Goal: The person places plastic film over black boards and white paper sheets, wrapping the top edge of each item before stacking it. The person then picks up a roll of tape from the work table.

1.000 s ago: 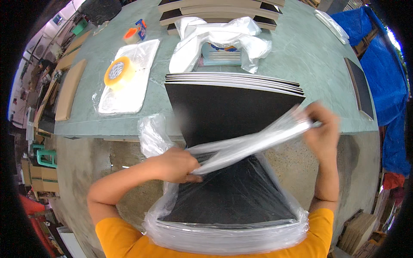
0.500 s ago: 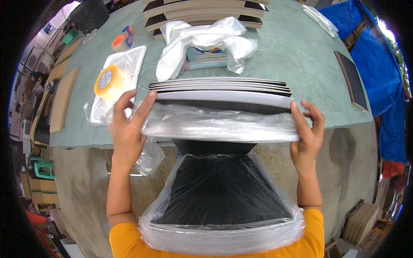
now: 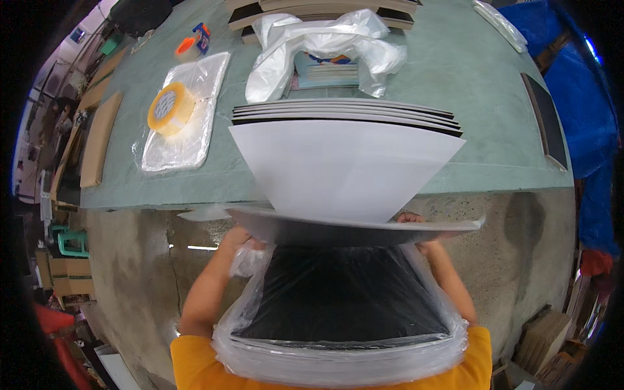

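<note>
A blurred dark board (image 3: 351, 235) with a pale edge lies crosswise, low in front of my body. My left hand (image 3: 246, 238) is closed at its left part, fingers partly hidden, with crumpled clear plastic beside it. On the right, my right hand (image 3: 416, 227) is closed around the board, its curled fingers showing over the edge. Just beyond stands a white-faced board (image 3: 351, 162), in front of several more boards seen edge-on at the table's near side. Nearest me, a black panel (image 3: 351, 292) lies under clear film, with bunched clear plastic (image 3: 338, 364) against my orange shirt.
On the green table (image 3: 494, 162) lie a tape roll (image 3: 170, 109) on a flat clear-plastic pack (image 3: 211, 84), a tape dispenser (image 3: 192, 45), crumpled white plastic (image 3: 270, 65), and stacked boards (image 3: 325, 5) at the back. A dark panel (image 3: 545, 123) lies at the right edge.
Both hands have come down and toward me from the table edge, bringing the dark board lower. The clear film that stretched between the hands is gone from there, and the white face behind now shows.
</note>
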Motion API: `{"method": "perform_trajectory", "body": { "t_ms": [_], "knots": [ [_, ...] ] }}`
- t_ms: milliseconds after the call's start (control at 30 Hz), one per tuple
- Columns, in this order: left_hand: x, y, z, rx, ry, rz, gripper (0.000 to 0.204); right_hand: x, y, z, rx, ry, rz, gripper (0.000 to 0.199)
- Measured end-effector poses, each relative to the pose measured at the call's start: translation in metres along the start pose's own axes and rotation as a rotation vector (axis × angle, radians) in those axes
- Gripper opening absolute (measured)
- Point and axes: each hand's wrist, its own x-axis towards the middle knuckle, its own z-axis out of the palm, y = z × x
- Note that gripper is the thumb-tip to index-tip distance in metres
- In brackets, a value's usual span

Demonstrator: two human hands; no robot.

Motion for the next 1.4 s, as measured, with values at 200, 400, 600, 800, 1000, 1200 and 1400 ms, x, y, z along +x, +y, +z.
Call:
{"method": "perform_trajectory", "body": {
  "t_ms": [200, 400, 600, 800, 1000, 1200, 1400],
  "knots": [
    [0.038, -0.052, 0.000, 0.142, 0.323, -0.017, 0.022, 0.026, 0.032, 0.012, -0.683, 0.178, -0.127, 0.022],
    [-0.073, 0.111, 0.093, 0.831, 0.092, 0.299, 0.014, -0.107, -0.134, 0.058, -0.454, -0.009, -0.438, 0.029],
    [-0.058, 0.079, 0.150, 0.793, -0.775, 0.313, 0.016, -0.101, -0.103, 0.098, -0.769, -1.192, -0.636, 0.051],
    [0.049, 0.003, 0.102, 1.105, -0.073, 0.498, 0.018, -0.019, -0.043, 0.071, -1.149, -0.609, -0.253, 0.067],
    [0.008, 0.115, 0.194, 0.668, -0.098, 0.952, 0.038, -0.072, -0.157, 0.138, -0.563, -0.613, -0.363, 0.044],
    [-0.014, 0.134, 0.167, 0.401, -0.029, 0.653, 0.048, -0.080, -0.155, 0.109, -0.263, -0.536, -0.423, 0.031],
    [-0.014, 0.134, 0.158, 0.585, 0.083, 0.519, 0.041, -0.070, -0.129, 0.089, -0.510, -0.536, -0.554, 0.031]
  ]
}}
